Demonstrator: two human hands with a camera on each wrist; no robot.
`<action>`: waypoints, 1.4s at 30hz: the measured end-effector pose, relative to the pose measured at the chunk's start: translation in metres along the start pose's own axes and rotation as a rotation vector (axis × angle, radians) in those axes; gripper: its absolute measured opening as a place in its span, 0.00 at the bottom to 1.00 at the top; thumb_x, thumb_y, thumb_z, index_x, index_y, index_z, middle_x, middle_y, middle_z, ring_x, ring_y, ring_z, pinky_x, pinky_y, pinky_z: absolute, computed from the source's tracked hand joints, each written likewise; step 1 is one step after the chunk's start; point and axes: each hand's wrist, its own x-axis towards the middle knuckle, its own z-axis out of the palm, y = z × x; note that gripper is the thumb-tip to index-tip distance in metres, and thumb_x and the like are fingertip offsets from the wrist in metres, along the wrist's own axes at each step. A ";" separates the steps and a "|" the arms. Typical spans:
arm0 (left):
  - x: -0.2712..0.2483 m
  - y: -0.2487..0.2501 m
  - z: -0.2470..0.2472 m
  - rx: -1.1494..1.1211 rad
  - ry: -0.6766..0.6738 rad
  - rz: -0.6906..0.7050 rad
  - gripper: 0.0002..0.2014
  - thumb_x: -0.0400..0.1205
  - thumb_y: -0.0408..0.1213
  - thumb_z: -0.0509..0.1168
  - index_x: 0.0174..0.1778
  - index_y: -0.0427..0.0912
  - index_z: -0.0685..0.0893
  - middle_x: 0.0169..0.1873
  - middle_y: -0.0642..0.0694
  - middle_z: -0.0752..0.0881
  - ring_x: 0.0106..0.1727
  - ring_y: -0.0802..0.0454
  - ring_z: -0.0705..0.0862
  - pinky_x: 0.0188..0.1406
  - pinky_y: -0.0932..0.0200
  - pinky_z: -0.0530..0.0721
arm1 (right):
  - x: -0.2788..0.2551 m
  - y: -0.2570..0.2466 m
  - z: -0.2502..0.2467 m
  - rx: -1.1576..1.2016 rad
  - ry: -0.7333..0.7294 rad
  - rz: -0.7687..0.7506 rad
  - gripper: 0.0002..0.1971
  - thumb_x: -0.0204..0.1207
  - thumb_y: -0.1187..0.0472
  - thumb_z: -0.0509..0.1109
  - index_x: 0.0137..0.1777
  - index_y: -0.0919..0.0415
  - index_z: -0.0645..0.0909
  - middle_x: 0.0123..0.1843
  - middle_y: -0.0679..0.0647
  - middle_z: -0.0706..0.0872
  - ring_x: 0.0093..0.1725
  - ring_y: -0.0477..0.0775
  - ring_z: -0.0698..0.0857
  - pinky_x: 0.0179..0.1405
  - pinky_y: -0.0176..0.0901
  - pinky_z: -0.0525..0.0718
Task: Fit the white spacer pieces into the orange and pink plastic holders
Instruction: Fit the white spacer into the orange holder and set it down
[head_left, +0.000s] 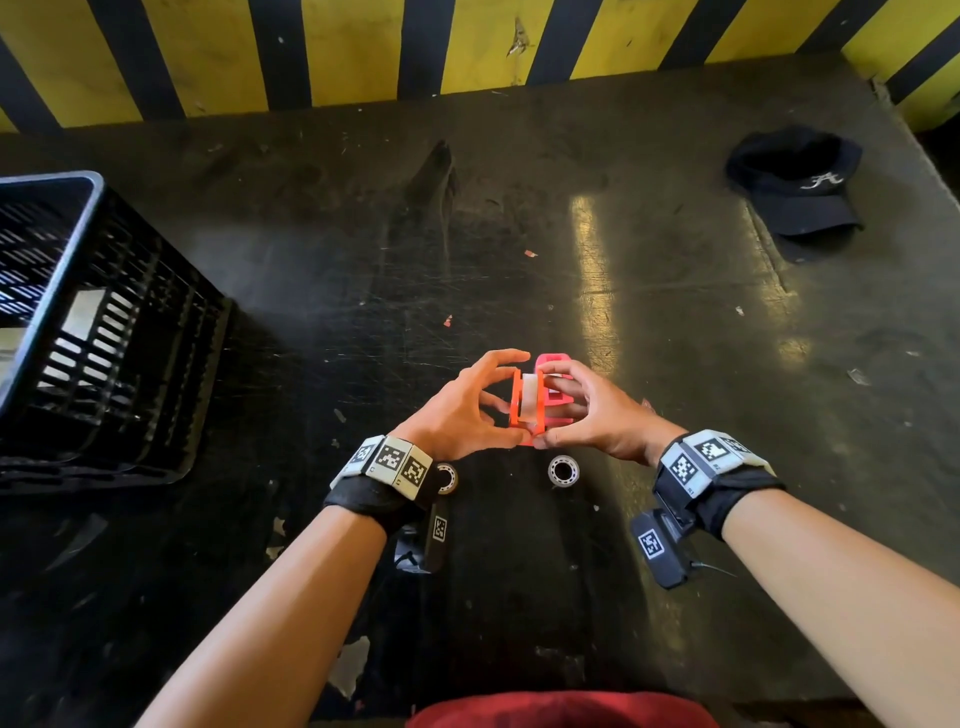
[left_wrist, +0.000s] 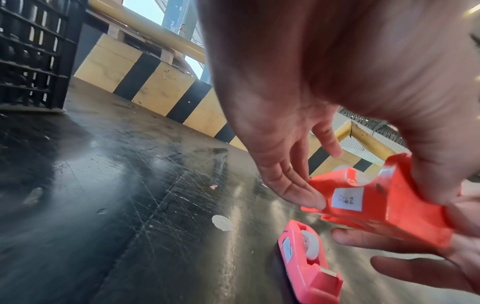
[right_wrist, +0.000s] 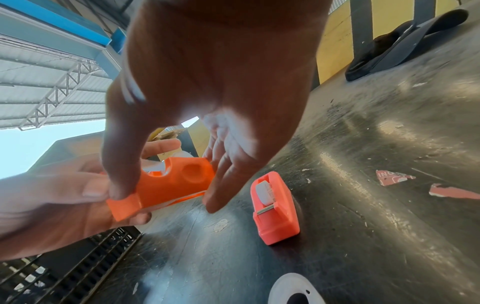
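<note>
Both hands hold the orange holder (head_left: 525, 415) up just above the table's middle. My left hand (head_left: 475, 410) grips its left side, thumb underneath and fingers over the top. My right hand (head_left: 584, 413) pinches its right side, thumb at the near end. A white spacer (head_left: 530, 395) sits between the holder's two walls. In the left wrist view the orange holder (left_wrist: 376, 203) shows a white label. The pink holder (right_wrist: 275, 207) lies on the table just beyond, with a white spacer (right_wrist: 265, 192) in it. Two loose white spacer rings (head_left: 563, 471) (head_left: 448, 478) lie near my wrists.
A black slotted crate (head_left: 98, 332) stands at the left edge of the dark, scratched table (head_left: 311, 260). A dark cap (head_left: 800, 192) lies at the far right. A yellow and black striped wall (head_left: 467, 47) runs along the back. Small paper scraps (head_left: 530, 253) dot the table.
</note>
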 end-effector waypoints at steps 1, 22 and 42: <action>0.001 -0.002 0.001 0.019 0.004 -0.003 0.49 0.70 0.39 0.85 0.82 0.65 0.63 0.81 0.47 0.74 0.59 0.53 0.90 0.61 0.46 0.91 | 0.001 0.000 0.000 -0.034 -0.011 0.016 0.51 0.65 0.65 0.90 0.84 0.46 0.65 0.88 0.56 0.70 0.78 0.53 0.78 0.72 0.47 0.80; 0.061 -0.064 0.006 0.397 0.214 -0.102 0.65 0.65 0.46 0.86 0.90 0.59 0.45 0.83 0.49 0.74 0.86 0.40 0.65 0.84 0.32 0.62 | 0.093 -0.004 0.014 -1.159 0.181 -0.016 0.54 0.60 0.38 0.85 0.84 0.52 0.66 0.94 0.56 0.49 0.92 0.65 0.42 0.82 0.83 0.37; 0.073 -0.067 0.001 0.368 0.231 -0.120 0.69 0.62 0.53 0.86 0.88 0.65 0.41 0.89 0.45 0.60 0.89 0.39 0.59 0.83 0.27 0.66 | 0.073 0.033 -0.046 -0.962 0.079 0.141 0.70 0.56 0.41 0.89 0.92 0.47 0.45 0.94 0.49 0.52 0.92 0.61 0.50 0.85 0.81 0.48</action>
